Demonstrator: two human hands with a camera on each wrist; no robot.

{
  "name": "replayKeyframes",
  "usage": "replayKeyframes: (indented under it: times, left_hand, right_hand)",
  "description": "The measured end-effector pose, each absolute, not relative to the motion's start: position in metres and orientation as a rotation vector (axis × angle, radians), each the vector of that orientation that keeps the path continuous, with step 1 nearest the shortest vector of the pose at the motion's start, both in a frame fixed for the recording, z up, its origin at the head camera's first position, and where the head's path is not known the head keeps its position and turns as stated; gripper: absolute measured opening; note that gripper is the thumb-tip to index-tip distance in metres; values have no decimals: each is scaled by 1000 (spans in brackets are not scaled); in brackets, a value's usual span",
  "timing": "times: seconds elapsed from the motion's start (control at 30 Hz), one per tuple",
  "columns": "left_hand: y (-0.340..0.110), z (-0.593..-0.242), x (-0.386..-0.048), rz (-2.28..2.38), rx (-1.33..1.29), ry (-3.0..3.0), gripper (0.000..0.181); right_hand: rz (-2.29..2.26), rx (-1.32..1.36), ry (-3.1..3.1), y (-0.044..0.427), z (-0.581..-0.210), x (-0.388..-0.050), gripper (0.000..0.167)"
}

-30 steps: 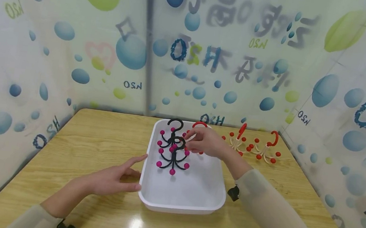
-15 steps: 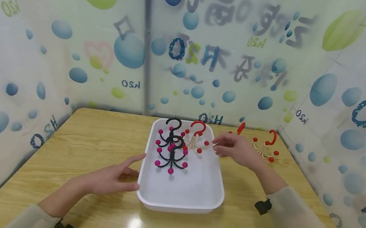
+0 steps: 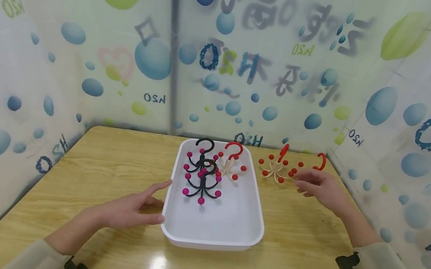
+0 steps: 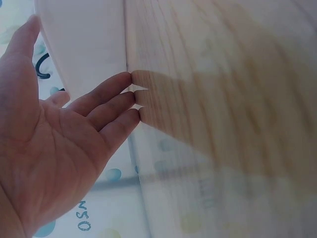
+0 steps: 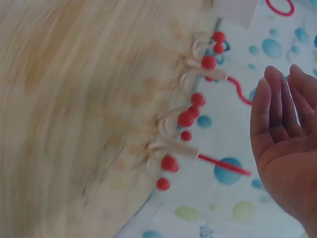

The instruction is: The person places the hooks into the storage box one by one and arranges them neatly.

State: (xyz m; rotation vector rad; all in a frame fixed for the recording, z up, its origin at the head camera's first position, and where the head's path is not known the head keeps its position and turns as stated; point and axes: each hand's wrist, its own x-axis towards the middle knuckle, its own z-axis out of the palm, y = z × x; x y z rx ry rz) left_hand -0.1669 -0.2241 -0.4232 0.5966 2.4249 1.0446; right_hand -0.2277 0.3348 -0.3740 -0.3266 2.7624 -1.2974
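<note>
My left hand (image 3: 131, 211) touches the left wall of a white tray (image 3: 221, 224), thumb and fingers spread; the left wrist view shows the palm (image 4: 59, 144) and extended fingers. Two black hooked racks with magenta balls stand in the tray, the front one (image 3: 203, 184) overlapping the back one (image 3: 202, 158). Beside them is a cream rack with a red hook (image 3: 229, 165). Two more cream racks (image 3: 277, 166) (image 5: 178, 148) stand on the table, right of the tray. My right hand (image 3: 324, 191) hovers before the rightmost rack's red hook (image 3: 322, 161), holding nothing; its fingers are nearly straight in the right wrist view (image 5: 287, 134).
The wooden table (image 3: 129, 155) surrounds the tray, with its back edge along a patterned curtain (image 3: 123, 106). More patterned curtain (image 3: 390, 141) rises at the right side.
My right hand has moved right, from the racks in the tray, across its right rim, to the rightmost rack on the table. My left hand has stayed at the tray's left wall.
</note>
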Motion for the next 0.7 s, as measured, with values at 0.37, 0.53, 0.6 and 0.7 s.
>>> replayKeyframes:
  times: [0.37,0.53,0.6,0.7]
  left_hand:
    - [-226,-425,-167,1052,612,2429,95]
    - [-226,-425,-168,1054,599,2427,95]
    - [-226,-425,-168,1051,597,2426,95]
    - [-226,-426,-168,1051,598,2426,95]
  right_hand:
    - [-1328,-189,2844,386,-379,-231,47]
    - [-1382,-130,2874,397,-382,-240,51]
    - [-1422,-98,2885,399,-384,-244,53]
    - [-1504,-45,2899,401,-386,-252,56]
